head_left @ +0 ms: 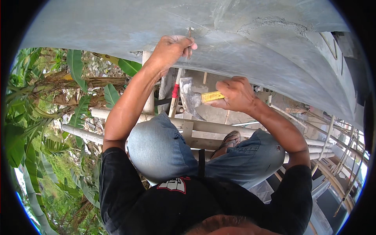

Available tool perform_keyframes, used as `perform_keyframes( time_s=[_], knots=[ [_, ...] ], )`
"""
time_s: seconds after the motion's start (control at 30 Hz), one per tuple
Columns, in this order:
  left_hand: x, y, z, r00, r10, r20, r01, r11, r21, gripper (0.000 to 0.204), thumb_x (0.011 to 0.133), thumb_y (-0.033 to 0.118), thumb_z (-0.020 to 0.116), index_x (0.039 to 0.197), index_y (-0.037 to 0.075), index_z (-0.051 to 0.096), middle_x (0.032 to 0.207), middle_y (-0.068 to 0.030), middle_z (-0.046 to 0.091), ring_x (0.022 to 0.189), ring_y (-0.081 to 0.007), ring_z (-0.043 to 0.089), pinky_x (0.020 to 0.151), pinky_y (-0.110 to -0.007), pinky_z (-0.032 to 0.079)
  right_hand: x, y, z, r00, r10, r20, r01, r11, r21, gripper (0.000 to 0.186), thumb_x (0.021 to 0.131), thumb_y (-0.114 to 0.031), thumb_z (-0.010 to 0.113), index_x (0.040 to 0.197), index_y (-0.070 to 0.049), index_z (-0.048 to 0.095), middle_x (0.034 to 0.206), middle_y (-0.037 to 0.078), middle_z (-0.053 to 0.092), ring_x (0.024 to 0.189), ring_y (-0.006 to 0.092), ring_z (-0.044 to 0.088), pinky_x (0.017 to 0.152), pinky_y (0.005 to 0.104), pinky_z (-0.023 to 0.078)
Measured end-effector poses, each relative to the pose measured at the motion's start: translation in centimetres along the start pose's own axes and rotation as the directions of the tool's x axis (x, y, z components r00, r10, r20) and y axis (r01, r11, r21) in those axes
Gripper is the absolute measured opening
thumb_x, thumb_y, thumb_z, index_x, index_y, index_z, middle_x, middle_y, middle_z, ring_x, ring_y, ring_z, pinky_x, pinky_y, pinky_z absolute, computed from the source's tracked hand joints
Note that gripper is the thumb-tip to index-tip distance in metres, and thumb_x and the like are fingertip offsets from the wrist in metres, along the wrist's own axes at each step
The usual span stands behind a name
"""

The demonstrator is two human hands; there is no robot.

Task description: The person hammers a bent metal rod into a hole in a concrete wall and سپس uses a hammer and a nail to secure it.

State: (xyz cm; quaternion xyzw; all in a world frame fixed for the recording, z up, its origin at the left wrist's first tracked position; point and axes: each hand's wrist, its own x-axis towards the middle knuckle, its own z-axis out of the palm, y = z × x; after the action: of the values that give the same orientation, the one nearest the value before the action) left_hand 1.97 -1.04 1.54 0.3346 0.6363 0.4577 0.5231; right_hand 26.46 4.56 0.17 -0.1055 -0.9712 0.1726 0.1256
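Against the grey concrete wall point(129, 23), my left hand point(172, 49) pinches a long rusty nail point(189, 54) between thumb and fingers. One end of the nail meets the wall at a small chipped spot; the head end points back toward me. My right hand point(235, 94) grips a claw hammer point(192, 98) by its yellow handle point(212, 96), close below the head. The worn metal head is held a little nearer to me than the nail, apart from it, with the curved claw toward my knees.
I sit with bent knees above bamboo poles point(211, 127) of a scaffold. A pole with a red band point(175, 91) rises beside the hammer. Banana plants point(74, 82) fill the left side. More bamboo scaffolding point(333, 172) stands at the right, and ground shows far below.
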Motion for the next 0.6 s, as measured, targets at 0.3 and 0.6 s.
perform_keyframes(
  time_s=[0.3, 0.6],
  knots=[
    [-0.3, -0.9, -0.4, 1.000, -0.014, 0.001, 0.014, 0.999, -0.044, 0.026, 0.091, 0.024, 0.060, 0.082, 0.002, 0.069, 0.064, 0.0007, 0.052, 0.064, -0.0108, 0.046, 0.067, -0.026, 0.038, 1.2, -0.3, 0.2, 0.977, 0.189, 0.098, -0.192, 0.981, 0.022, 0.053, 0.083, -0.056, 0.063, 0.074, -0.004, 0.060, 0.054, 0.012, 0.059, 0.049, 0.0314, 0.060, 0.047, 0.0421, 0.048],
    [-2.0, -3.0, 0.4, 0.984, 0.180, -0.009, -0.164, 0.919, 0.358, 0.032, 0.096, 0.027, 0.056, 0.090, -0.001, 0.070, 0.062, -0.0013, 0.055, 0.061, -0.0096, 0.049, 0.058, -0.028, 0.042, -2.9, 1.8, -4.0, 0.999, 0.053, 0.001, -0.052, 0.994, -0.092, 0.043, 0.071, -0.042, 0.078, 0.075, -0.007, 0.053, 0.063, 0.008, 0.057, 0.053, 0.0292, 0.057, 0.050, 0.0390, 0.044]
  ],
)
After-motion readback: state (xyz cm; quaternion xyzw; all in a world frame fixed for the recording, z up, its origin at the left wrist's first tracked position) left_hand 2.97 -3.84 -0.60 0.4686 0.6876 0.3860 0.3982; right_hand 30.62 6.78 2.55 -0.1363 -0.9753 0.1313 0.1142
